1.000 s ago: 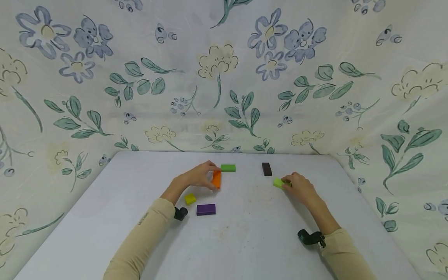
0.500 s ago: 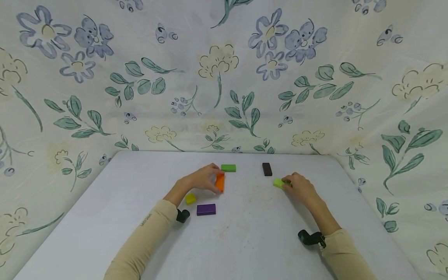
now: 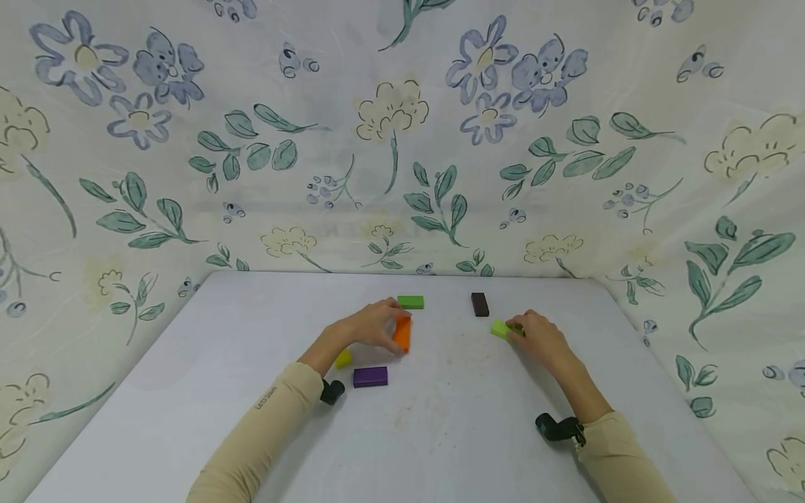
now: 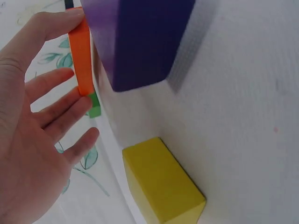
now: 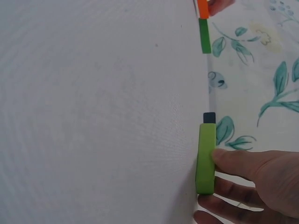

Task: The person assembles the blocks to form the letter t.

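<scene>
My left hand (image 3: 372, 325) holds an orange block (image 3: 404, 335) by its two ends, thumb at the near end and fingers at the far end. Just beyond that block lies a green block (image 3: 410, 302). On the right, my right hand (image 3: 542, 340) grips a lime-green block (image 5: 206, 158), thumb on one side and fingers at its end. A dark brown block (image 3: 480, 304) lies behind the lime one. Below my left wrist are a purple block (image 3: 370, 376) and a yellow block (image 4: 163, 182), the latter partly hidden by the wrist in the head view.
Everything lies on a white table (image 3: 440, 433) whose far edge meets a floral cloth (image 3: 352, 140). Black wrist cameras hang under both forearms, the left one (image 3: 332, 392) close to the purple block.
My left hand has moved right and slightly nearer with the orange block, away from its spot at the green block's left end. My right hand and the lime-green block have stayed put.
</scene>
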`<state>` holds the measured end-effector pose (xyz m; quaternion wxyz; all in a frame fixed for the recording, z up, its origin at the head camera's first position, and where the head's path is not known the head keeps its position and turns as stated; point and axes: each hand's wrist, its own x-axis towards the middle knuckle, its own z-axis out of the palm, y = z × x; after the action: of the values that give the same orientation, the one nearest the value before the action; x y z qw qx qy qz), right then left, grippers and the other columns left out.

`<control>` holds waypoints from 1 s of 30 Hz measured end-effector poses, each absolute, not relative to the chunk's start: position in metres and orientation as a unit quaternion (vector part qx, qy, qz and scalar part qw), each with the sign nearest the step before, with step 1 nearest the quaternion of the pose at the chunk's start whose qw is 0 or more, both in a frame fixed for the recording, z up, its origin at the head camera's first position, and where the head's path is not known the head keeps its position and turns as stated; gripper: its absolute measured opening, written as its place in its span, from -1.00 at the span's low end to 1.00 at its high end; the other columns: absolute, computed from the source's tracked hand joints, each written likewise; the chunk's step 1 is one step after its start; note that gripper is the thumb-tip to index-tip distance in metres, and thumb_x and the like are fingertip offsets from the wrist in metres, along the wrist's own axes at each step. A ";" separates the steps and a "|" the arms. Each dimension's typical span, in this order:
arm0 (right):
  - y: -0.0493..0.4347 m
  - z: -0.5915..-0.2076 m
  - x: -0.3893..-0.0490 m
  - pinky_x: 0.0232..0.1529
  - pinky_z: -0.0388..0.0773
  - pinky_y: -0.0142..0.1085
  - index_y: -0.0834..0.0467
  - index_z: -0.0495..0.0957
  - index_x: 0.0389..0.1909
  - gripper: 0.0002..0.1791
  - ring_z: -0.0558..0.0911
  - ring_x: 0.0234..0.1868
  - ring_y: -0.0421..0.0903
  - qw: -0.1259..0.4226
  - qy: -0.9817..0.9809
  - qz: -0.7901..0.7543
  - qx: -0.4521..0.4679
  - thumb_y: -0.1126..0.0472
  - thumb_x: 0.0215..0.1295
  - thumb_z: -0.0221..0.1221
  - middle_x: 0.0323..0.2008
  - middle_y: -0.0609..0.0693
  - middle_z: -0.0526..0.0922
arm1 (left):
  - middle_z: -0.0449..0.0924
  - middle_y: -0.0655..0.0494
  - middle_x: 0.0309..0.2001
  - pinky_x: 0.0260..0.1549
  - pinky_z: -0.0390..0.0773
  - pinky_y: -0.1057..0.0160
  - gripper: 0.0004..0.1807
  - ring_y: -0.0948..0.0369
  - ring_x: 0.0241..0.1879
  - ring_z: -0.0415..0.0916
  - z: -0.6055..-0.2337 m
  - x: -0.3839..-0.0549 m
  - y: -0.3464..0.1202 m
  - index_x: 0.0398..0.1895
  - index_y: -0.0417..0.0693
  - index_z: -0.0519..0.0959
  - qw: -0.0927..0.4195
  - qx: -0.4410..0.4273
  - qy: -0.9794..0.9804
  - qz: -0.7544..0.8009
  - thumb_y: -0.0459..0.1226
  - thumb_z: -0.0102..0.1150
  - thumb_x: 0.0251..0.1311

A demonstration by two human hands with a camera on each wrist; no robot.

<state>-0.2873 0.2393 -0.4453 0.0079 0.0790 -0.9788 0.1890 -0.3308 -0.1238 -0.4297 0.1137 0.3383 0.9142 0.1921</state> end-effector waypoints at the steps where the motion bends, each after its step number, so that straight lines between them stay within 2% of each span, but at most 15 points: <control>1: 0.239 -0.445 -0.287 -0.21 0.62 -0.04 0.24 0.62 0.07 -0.65 0.62 -0.15 0.04 0.008 -0.979 0.189 0.080 0.17 0.32 0.23 -0.12 0.18 0.63 | 0.40 -0.06 0.20 0.10 0.50 0.05 -0.19 0.09 0.03 0.39 -0.430 -0.330 -0.123 0.30 -0.03 0.47 0.113 0.342 0.913 0.190 0.04 0.46 -0.06; 11: 0.239 -0.444 -0.288 -0.20 0.61 -0.01 0.26 0.63 0.06 -0.65 0.63 -0.10 0.09 0.007 -0.979 0.189 0.076 0.17 0.32 0.23 -0.09 0.20 0.64 | 0.42 -0.02 0.25 0.21 0.39 -0.02 -0.17 0.08 0.17 0.39 -0.428 -0.321 -0.110 0.31 -0.03 0.47 0.104 0.345 0.919 0.157 0.06 0.46 -0.07; 17: 0.239 -0.444 -0.288 -0.22 0.61 -0.02 0.25 0.63 0.06 -0.65 0.63 -0.11 0.08 0.008 -0.979 0.190 0.077 0.17 0.32 0.23 -0.09 0.20 0.64 | 0.44 -0.03 0.24 0.19 0.42 -0.07 -0.18 0.07 0.15 0.42 -0.426 -0.315 -0.103 0.29 -0.05 0.48 0.093 0.351 0.921 0.144 0.05 0.47 -0.08; 22: 0.239 -0.445 -0.288 -0.20 0.61 -0.02 0.25 0.63 0.05 -0.65 0.63 -0.10 0.09 0.008 -0.979 0.190 0.076 0.17 0.32 0.23 -0.08 0.20 0.64 | 0.44 0.00 0.22 0.17 0.45 -0.03 -0.18 0.12 0.08 0.44 -0.427 -0.313 -0.098 0.29 -0.05 0.48 0.094 0.354 0.921 0.130 0.08 0.46 -0.07; 30: 0.239 -0.446 -0.288 -0.21 0.61 -0.02 0.25 0.63 0.05 -0.65 0.63 -0.11 0.09 0.010 -0.978 0.193 0.076 0.18 0.31 0.24 -0.09 0.21 0.64 | 0.43 0.01 0.22 0.20 0.42 -0.03 -0.18 0.13 0.12 0.41 -0.427 -0.310 -0.093 0.30 -0.03 0.48 0.095 0.350 0.924 0.120 0.10 0.45 -0.05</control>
<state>-0.2884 0.2394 -0.4459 0.0099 0.0760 -0.9782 0.1930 -0.3100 -0.0934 -0.4265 0.0954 0.3501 0.9241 0.1199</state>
